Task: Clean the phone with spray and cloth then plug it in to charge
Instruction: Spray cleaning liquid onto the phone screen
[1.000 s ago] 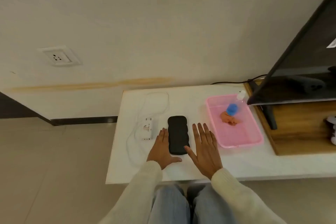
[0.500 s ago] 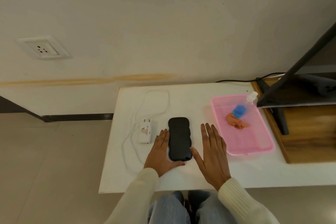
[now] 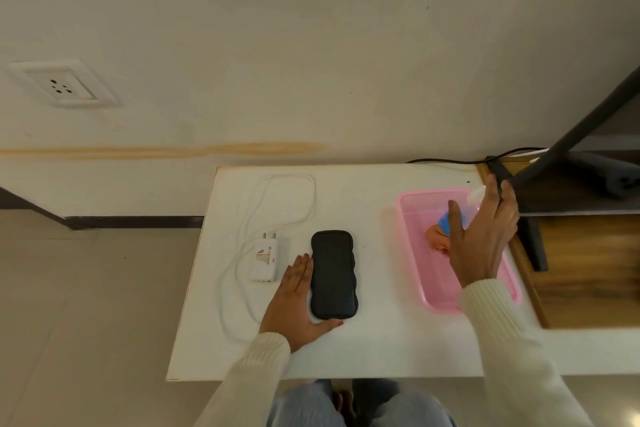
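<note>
Your phone (image 3: 333, 276) lies flat on the table (image 3: 381, 340), left hand (image 3: 294, 302) resting open against its edge. Over the pink tray (image 3: 410, 243) your right hand (image 3: 479, 239) hovers spread above the spray bottle (image 3: 445, 220), gripping nothing. It's probably light and slick, so wrap the body, not the nozzle.

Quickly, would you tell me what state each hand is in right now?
Left hand: open, flat beside the phone.
Right hand: open, above the spray bottle.
</note>
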